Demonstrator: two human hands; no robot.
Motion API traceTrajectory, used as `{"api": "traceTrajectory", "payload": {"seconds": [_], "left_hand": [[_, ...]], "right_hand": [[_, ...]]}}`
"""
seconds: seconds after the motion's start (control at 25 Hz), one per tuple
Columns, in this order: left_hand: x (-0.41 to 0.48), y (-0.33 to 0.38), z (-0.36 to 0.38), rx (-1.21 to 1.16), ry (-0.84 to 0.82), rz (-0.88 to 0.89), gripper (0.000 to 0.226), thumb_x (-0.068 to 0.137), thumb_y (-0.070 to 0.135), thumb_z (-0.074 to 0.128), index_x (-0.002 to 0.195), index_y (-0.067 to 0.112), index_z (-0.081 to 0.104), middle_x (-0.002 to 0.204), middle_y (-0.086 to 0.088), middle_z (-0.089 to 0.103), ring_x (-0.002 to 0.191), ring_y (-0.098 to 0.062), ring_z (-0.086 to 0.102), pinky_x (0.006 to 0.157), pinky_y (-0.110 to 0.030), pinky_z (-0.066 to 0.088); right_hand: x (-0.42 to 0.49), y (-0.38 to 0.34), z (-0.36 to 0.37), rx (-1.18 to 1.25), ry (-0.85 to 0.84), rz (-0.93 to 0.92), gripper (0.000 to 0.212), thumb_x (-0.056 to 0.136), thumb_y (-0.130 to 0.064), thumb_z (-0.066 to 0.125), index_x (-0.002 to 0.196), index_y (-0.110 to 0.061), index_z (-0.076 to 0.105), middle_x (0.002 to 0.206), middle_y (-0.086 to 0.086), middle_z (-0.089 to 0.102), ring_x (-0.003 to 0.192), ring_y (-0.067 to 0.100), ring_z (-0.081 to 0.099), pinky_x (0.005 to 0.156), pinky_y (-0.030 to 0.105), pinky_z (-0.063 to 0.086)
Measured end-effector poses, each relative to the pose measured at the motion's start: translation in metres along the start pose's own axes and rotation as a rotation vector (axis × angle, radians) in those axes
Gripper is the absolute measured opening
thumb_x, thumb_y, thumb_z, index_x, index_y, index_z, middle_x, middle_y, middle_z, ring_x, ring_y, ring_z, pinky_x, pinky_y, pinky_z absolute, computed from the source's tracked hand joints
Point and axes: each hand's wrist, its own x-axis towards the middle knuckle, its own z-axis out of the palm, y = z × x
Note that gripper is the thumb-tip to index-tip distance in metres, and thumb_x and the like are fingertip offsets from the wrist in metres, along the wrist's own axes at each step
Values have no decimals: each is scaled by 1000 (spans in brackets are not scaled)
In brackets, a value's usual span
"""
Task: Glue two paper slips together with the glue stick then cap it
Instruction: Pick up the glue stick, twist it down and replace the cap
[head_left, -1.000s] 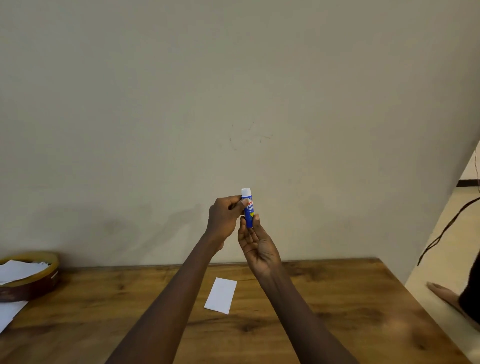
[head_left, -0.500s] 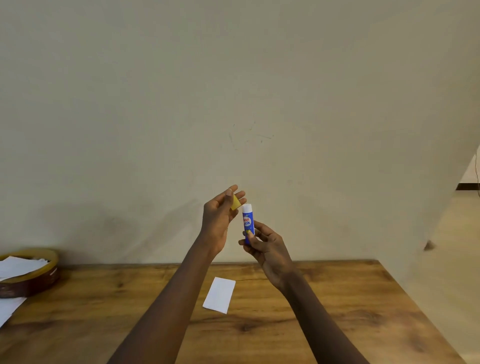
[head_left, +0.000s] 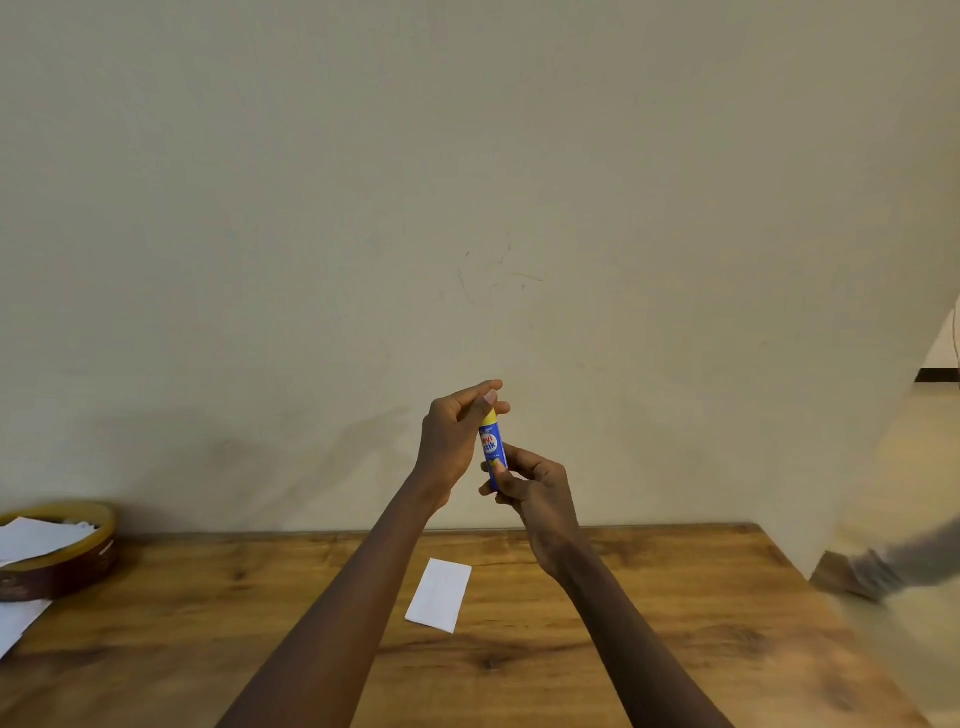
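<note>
Half a second before, the left hand (head_left: 452, 441) had held the yellow cap (head_left: 489, 415) clear of the glue stick (head_left: 492, 447), whose white top was bare. Now the cap sat on that top, and the white no longer showed. How far the cap was pressed home could not be told.

Thumb and fingers of the left hand pinched the cap from above, the fingertips reaching past it toward the wall (head_left: 467, 182). The right hand (head_left: 535, 491) gripped the lower part of the blue tube, fingers curled round it, thumb across the label. Both hands held the glue stick roughly upright in the air, above the far edge of the desk (head_left: 675, 597) and touching nothing on it.

Below, between the two forearms, a white slip (head_left: 439, 595) lay flat on the desk, turned slightly askew; whether it was one layer or two could not be told. At the far left stood a round tin (head_left: 78, 561) with white papers (head_left: 36, 538) in it, and just in front of it, another sheet (head_left: 15, 621) ran off the edge of view. Beyond the desk's right side, a blurred grey shape (head_left: 883, 566) showed, too smeared to name.
</note>
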Motion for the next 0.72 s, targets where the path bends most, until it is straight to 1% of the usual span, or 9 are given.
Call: {"api": "traceTrajectory", "payload": {"seconds": [0.04, 0.12, 0.32, 0.48, 0.6, 0.68, 0.72], "left_hand": [[0, 0, 1, 7, 10, 8, 32, 92, 20, 42, 118, 9, 54, 111, -15, 66, 102, -26, 62, 80, -28, 51], [2, 2, 3, 20, 17, 29, 31, 92, 20, 42, 118, 8, 55, 112, -17, 66, 101, -26, 62, 83, -32, 50], [6, 5, 6, 46, 20, 43, 32, 92, 19, 42, 118, 7, 55, 112, -18, 66, 101, -26, 62, 83, -31, 50], [4, 1, 10, 86, -3, 48, 33, 92, 18, 41, 122, 8, 52, 114, -18, 65, 105, -27, 61, 84, -31, 50], [9, 0, 16, 112, -37, 39, 35, 92, 20, 41, 126, 12, 48, 119, -16, 63, 108, -25, 59, 86, -30, 48], [13, -2, 24, 105, -101, 21, 35, 92, 22, 44, 126, 15, 48, 129, -11, 57, 116, -23, 55, 93, -29, 45], [12, -6, 31, 83, -152, 9, 36, 91, 21, 45, 126, 17, 47, 134, -8, 53, 121, -22, 51, 97, -30, 43]], "right_hand": [[0, -1, 2, -7, 23, -8, 27, 88, -6, 49, 114, -7, 58, 89, 4, 65, 66, 12, 60, 62, 19, 48], [1, -3, 5, 7, 68, -13, 27, 89, -5, 48, 114, -6, 57, 91, 6, 65, 66, 14, 59, 64, 22, 47], [4, -6, 6, 41, 115, -19, 25, 88, -4, 49, 111, -5, 59, 85, 6, 65, 64, 17, 56, 64, 26, 45], [4, -1, 1, 31, 124, -6, 25, 88, -4, 49, 111, -3, 59, 86, 7, 64, 64, 18, 56, 64, 26, 45], [3, 0, -5, 25, 106, -9, 24, 87, -3, 50, 109, -5, 59, 87, 6, 65, 65, 17, 59, 65, 25, 47], [4, -1, -13, -19, 40, -34, 21, 86, -1, 51, 105, -8, 58, 88, 6, 65, 70, 17, 64, 66, 24, 52], [6, 1, -18, -67, -6, -50, 20, 84, 1, 51, 101, -7, 57, 88, 8, 65, 74, 19, 65, 69, 26, 54]]}}
